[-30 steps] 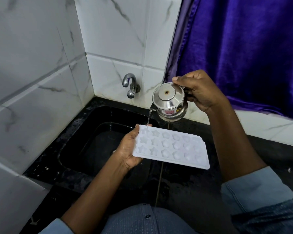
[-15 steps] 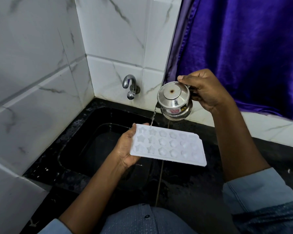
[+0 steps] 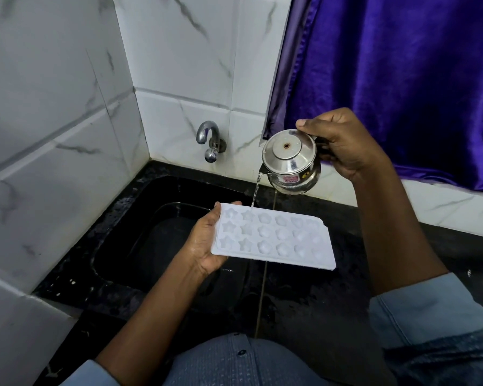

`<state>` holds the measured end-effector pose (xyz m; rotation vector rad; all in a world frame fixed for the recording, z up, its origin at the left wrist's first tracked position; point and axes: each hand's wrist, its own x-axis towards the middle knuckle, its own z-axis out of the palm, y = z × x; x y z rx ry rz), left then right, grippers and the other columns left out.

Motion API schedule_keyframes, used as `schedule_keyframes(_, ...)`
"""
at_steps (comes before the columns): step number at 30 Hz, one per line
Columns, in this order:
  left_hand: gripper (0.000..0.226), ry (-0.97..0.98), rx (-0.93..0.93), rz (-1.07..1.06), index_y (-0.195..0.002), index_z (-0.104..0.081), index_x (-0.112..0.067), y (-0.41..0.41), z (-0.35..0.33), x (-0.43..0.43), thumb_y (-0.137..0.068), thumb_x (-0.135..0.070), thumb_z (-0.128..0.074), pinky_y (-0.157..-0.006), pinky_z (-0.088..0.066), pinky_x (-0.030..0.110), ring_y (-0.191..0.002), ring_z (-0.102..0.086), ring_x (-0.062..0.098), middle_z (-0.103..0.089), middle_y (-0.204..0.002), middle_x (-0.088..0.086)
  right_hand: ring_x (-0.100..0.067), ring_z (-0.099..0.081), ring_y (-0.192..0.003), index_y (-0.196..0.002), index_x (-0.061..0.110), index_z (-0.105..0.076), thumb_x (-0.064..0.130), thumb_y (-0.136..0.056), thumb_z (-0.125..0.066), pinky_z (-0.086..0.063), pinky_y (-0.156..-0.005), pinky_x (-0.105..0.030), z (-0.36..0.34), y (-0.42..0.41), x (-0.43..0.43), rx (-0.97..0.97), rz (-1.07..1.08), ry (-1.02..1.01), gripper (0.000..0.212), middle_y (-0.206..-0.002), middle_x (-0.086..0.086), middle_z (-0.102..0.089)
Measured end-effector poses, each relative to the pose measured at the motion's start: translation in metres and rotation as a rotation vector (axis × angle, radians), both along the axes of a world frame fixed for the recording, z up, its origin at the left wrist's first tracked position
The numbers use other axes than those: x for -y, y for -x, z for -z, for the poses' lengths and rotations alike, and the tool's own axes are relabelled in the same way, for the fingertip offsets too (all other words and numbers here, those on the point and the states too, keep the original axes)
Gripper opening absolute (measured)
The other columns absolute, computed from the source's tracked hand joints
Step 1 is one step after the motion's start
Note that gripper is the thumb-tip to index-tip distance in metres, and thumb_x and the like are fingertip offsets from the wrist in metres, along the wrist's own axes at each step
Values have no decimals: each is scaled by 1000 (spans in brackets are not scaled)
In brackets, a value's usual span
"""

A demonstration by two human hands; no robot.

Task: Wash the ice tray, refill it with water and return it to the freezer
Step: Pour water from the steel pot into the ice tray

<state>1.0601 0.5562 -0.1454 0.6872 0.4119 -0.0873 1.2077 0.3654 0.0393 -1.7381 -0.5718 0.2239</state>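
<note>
Refilling is in hand: the left hand [image 3: 204,243] has its grip on the white star-moulded plastic ice tray [image 3: 273,238], the right hand [image 3: 343,143] on the tilted steel pot [image 3: 290,162], whose stream [image 3: 255,190] should next travel along the remaining moulds.

The left hand [image 3: 207,240] grips the short end of a white ice tray [image 3: 273,238] with star-shaped cells, held level over a black sink [image 3: 140,232]. The right hand [image 3: 343,143] tilts a small steel kettle [image 3: 290,162], its thin stream of water [image 3: 255,190] falling into a far-row cell. A wall tap [image 3: 209,140] and a purple curtain [image 3: 402,79] stand behind.
</note>
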Motion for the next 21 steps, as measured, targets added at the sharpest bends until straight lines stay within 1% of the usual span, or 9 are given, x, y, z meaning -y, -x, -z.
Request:
schedule_keyframes(3, 49, -2, 4, -2, -131, -68, -13, -1, 0, 0, -110, -49, -43, -94, -56, 56, -108, -76, 35, -73, -130, 18, -19, -49, -61, -68, 16, -78, 30, -86, -79, -35, -60, -27, 0, 1, 2, -9, 1, -1, 23, -67, -8, -60)
schedule_keyframes(5, 49, -10, 6, -4, -131, -68, -13, -1, -1, 0, -111, -49, -42, -94, -56, 56, -108, -76, 35, -74, -130, 17, -19, -48, -61, -67, 17, -78, 28, -88, -78, -34, -61, -28, 0, 1, 2, -6, -1, -2, 24, -65, -6, -61)
schedule_keyframes(9, 49, -12, 6, 0, -132, -68, -14, -2, -1, 0, -111, -50, -42, -93, -56, 55, -112, -75, 35, -72, -133, 17, -12, -44, -52, -59, 19, -75, 21, -94, -74, -31, -54, -25, -1, 4, 2, 4, 5, -3, 34, -55, 3, -58)
schedule_keyframes(11, 49, -8, 6, -1, -132, -68, -14, -2, -2, 1, -111, -49, -41, -91, -57, 54, -109, -76, 35, -73, -131, 17, -14, -43, -52, -61, 17, -74, 23, -92, -75, -29, -55, -26, -1, 4, 4, 4, 4, -10, 32, -56, -1, -55)
schedule_keyframes(14, 49, -3, 10, -6, -134, -67, -13, -2, -4, -1, -110, -49, -41, -89, -58, 54, -109, -76, 34, -73, -132, 17, -17, -44, -55, -64, 13, -74, 26, -91, -76, -31, -56, -28, -1, 4, 9, 4, 14, -4, 29, -60, -5, -55)
schedule_keyframes(17, 49, -2, 12, -12, -133, -67, -13, -1, -6, -6, -110, -48, -42, -87, -61, 53, -107, -76, 34, -73, -131, 16, -17, -45, -55, -63, 14, -73, 25, -92, -76, -32, -55, -29, -1, 4, 13, 9, 26, -2, 31, -63, -9, -55)
schedule_keyframes(18, 48, 3, 10, -13, -131, -68, -13, 0, -7, -7, -110, -48, -42, -87, -61, 53, -105, -77, 34, -74, -129, 16, -16, -46, -55, -62, 15, -73, 25, -92, -75, -32, -55, -29, -1, 5, 15, 11, 31, -5, 31, -63, -9, -54)
schedule_keyframes(21, 47, 20, 8, -18, -127, -70, -13, 0, -11, -8, -110, -48, -42, -87, -59, 53, -104, -77, 34, -74, -130, 17, -8, -48, -47, -66, 11, -70, 21, -94, -73, -37, -48, -22, -2, 5, 18, 11, 50, -9, 30, -53, 2, -56)
